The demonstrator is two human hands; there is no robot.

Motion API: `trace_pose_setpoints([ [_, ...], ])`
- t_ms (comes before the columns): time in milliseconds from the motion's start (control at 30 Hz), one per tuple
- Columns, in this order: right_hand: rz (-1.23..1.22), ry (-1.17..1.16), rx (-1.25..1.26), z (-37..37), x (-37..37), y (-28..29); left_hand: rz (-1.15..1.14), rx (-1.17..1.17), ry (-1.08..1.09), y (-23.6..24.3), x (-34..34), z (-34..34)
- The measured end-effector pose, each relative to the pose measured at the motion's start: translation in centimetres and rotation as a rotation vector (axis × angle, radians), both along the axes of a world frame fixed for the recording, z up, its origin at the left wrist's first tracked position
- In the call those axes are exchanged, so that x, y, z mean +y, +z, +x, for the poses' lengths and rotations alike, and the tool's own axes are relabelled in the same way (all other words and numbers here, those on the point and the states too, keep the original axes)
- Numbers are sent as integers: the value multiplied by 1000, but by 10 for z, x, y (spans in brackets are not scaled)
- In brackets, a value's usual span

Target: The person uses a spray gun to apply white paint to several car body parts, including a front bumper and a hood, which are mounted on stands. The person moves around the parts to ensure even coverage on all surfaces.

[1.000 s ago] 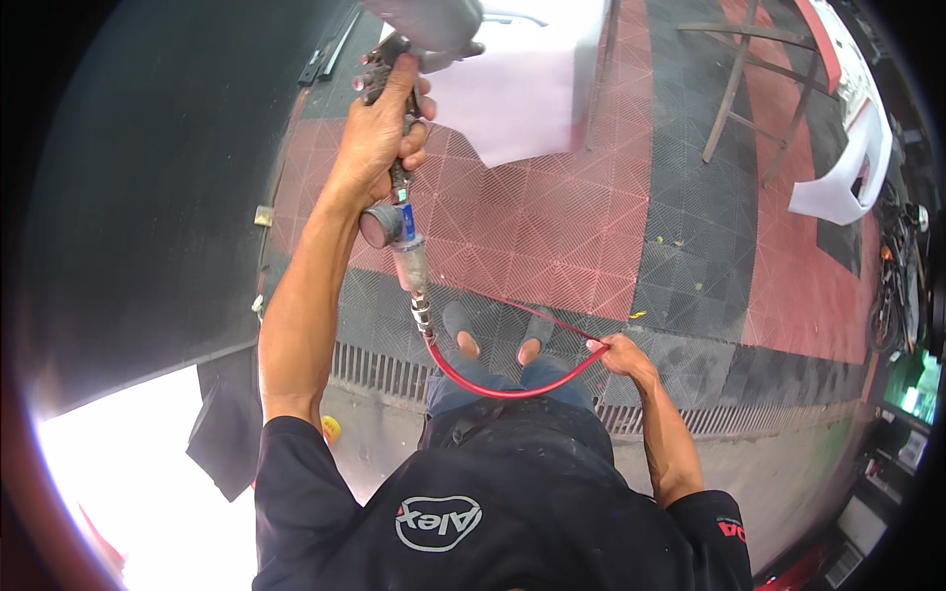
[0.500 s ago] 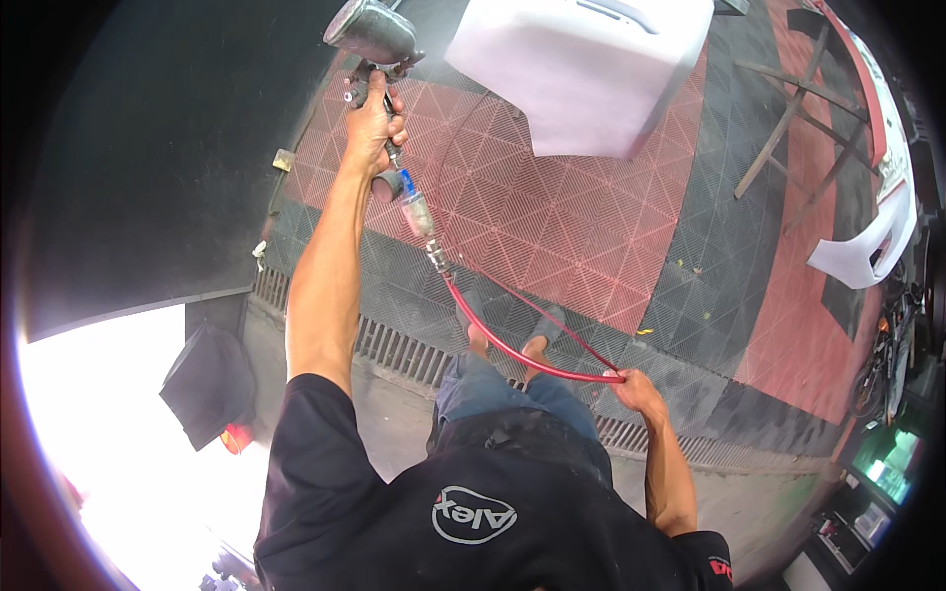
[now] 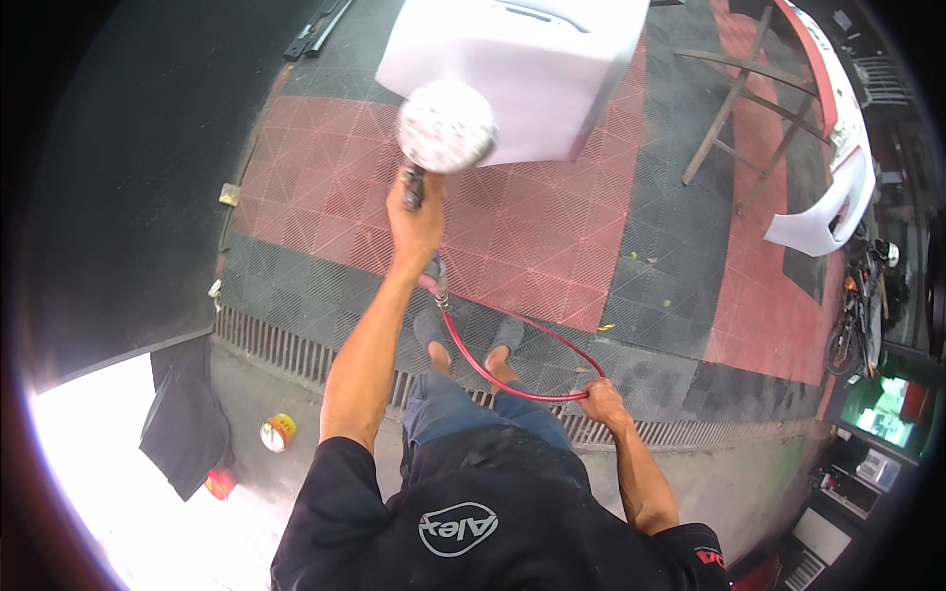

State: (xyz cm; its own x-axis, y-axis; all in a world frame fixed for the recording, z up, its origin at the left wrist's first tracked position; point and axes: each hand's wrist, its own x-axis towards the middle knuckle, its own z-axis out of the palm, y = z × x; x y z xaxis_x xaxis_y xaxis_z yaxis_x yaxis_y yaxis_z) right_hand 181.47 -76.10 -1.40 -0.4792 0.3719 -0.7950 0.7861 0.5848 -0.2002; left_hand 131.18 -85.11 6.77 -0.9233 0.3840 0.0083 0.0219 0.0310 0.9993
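My left hand [image 3: 415, 222] is wrapped round the grip of a spray gun, its arm stretched forward. The gun's round, paint-spotted cup [image 3: 446, 126] faces me and overlaps the near edge of a white car body panel [image 3: 512, 54]. Whether gun and panel touch cannot be told. Below the hand, a small inline fitting [image 3: 434, 274] joins the gun to a red air hose [image 3: 480, 369]. Low on the right, my right hand [image 3: 604, 402] is closed round that hose, which loops back from it. The gun's nozzle and trigger are hidden.
A white and red bumper [image 3: 823, 225] rests at the right near a crossed-leg stand [image 3: 713, 128]. Red and grey grid tiles [image 3: 532, 236] cover the floor, edged by a drain grate [image 3: 286, 345]. A yellow can [image 3: 279, 431] stands at lower left. A dark wall [image 3: 128, 197] runs along the left.
My left hand has swung the spray gun rightward and nearer, turning its cup toward me, in front of the panel. My right hand still holds the hose. The view has shifted, showing the yellow can.
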Motion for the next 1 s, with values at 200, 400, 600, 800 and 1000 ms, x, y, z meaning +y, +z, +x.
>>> trace_pose_setpoints([
  [200,-15,8,17,-28,-10,30,70,69,-207,9,35,49],
  [400,-51,54,62,-17,-1,30,178,8,-210,6,39,67],
  [600,-63,140,18,-8,11,37,217,-50,26,-34,2,58],
  [800,-41,146,45,-13,21,43,138,-141,369,-76,-35,16],
  [1000,-17,169,-12,1,30,35,112,-182,429,-84,-34,32],
])
